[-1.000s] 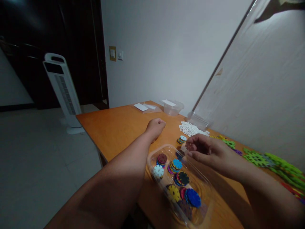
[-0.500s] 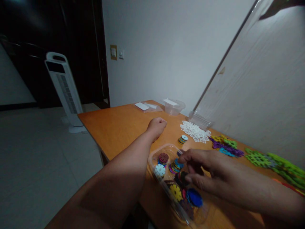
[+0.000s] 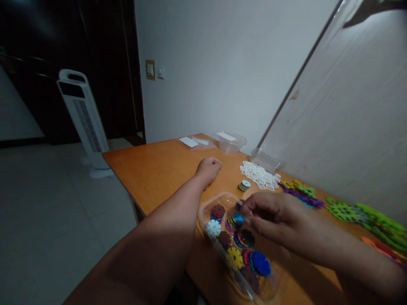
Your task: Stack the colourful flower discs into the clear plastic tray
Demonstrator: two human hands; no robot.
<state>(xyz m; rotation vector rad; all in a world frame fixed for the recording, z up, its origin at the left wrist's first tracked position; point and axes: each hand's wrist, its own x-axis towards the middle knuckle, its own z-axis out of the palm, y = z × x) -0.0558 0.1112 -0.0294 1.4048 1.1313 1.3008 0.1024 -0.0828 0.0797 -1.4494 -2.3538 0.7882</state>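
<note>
Right hand (image 3: 280, 218) lifted (over tray (image 3: 219, 199)).

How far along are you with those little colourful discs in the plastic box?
Already out: one small stack of discs stands on the table beyond the clear tray. In hand: the right hand reaches into the tray, fingertips at a blue disc; whether it grips it I cannot tell. The left hand rests as a fist on the table. Left: many discs, such as the yellow one, lie in the tray.

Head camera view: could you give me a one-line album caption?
Right hand pinches a blue disc over a clear tray of discs; left fist rests on the table.
</note>
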